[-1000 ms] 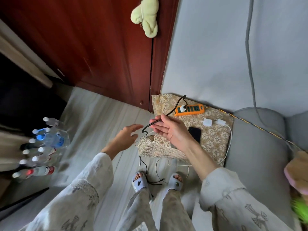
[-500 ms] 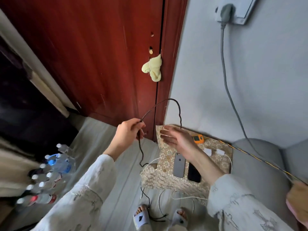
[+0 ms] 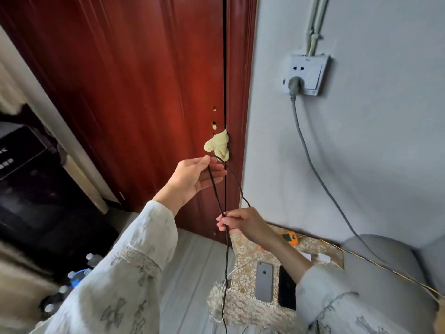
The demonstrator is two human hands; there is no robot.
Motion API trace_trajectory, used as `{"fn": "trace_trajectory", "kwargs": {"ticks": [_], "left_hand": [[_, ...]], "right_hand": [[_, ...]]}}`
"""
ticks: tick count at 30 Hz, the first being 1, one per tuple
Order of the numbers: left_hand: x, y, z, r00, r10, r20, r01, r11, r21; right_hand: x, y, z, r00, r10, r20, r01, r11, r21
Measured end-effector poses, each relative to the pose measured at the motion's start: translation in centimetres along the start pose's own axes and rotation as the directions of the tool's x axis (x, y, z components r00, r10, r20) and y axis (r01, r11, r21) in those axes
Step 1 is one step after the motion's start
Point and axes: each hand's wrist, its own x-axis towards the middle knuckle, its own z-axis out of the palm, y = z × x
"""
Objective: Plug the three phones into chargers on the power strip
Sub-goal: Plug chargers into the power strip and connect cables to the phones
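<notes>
While the black braided cable (image 3: pixel 218 201) hangs doubled between two raised hands, the phones wait below.
Left hand (image 3: pixel 192 178) lifts the loop's top with thumb and forefinger pinched on it, other fingers loose; right hand (image 3: pixel 243 224) clenches both strands lower down, probably to straighten the cable and find its plug end. Its long axis runs near vertical, the free length trailing floorward. A grey phone (image 3: pixel 264 281) and a black phone (image 3: pixel 286 291) lie side by side, pointing toward the wall, on the patterned worktop (image 3: pixel 243 276), near the orange power strip (image 3: pixel 290 238).
</notes>
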Motion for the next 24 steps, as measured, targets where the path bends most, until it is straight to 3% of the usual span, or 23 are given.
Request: {"fn": "trace_trajectory", "kwargs": {"ticks": [5,10,14,19,24], "left_hand": [[-0.3,-3.0,-0.4,0.999,-0.029,-0.017,0.032,0.976,0.213],[-1.6,-8.4,-0.2,0.963,-0.233,0.135,0.130,0.842,0.524],[-1.9,-10.7,0.8,0.922,-0.289,0.258,0.060,0.765,0.641],[-1.1,-10.3,2.8,0.971,-0.078,0.225,-0.062,0.829,0.556],[-1.0,-8.2,4.0,0.984,0.018,0.180,-0.098,0.891,0.443]], "right_hand": [[0.4,-1.6,-3.2,0.999,-0.040,-0.024,0.042,0.997,0.071],[0.4,-1.6,-4.7,0.992,-0.060,-0.110,0.076,0.986,0.151],[0.8,-3.6,-6.4,0.981,-0.087,-0.175,0.137,0.945,0.296],[1.6,-7.5,-8.4,0.955,-0.191,-0.227,0.259,0.910,0.323],[1.5,-8.7,-10.0,0.937,-0.181,-0.297,0.302,0.848,0.435]]}}
